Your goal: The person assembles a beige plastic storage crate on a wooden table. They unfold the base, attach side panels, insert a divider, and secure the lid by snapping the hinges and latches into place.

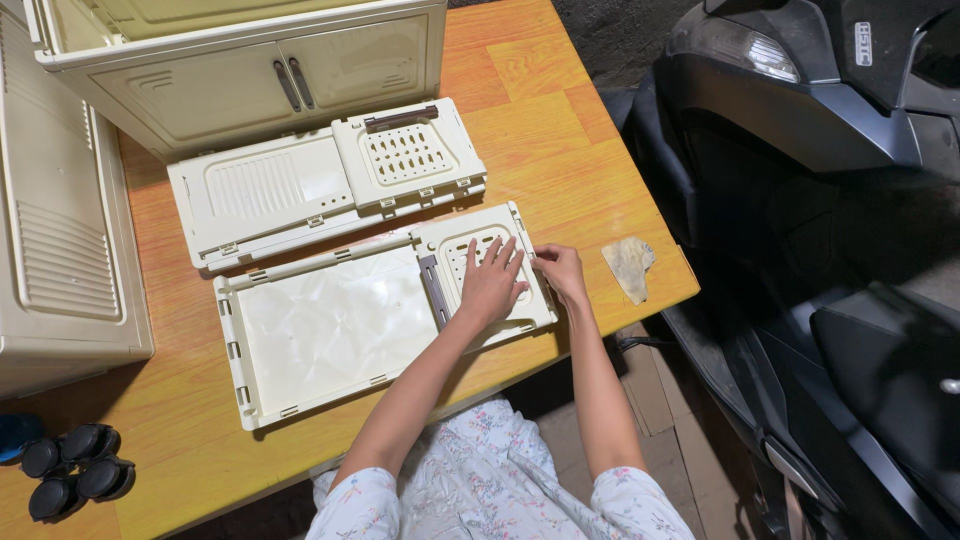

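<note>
The left hand is laid flat, with fingers spread, on the slotted end of a cream plastic panel; nothing is gripped by it. The right hand is curled at the right edge of this panel, which is pinched by the fingertips. The panel lies on an orange wooden table, just below a second panel (a similar one). A crumpled cloth is seen near the right hand, and black caster wheels lie at the table's left corner.
</note>
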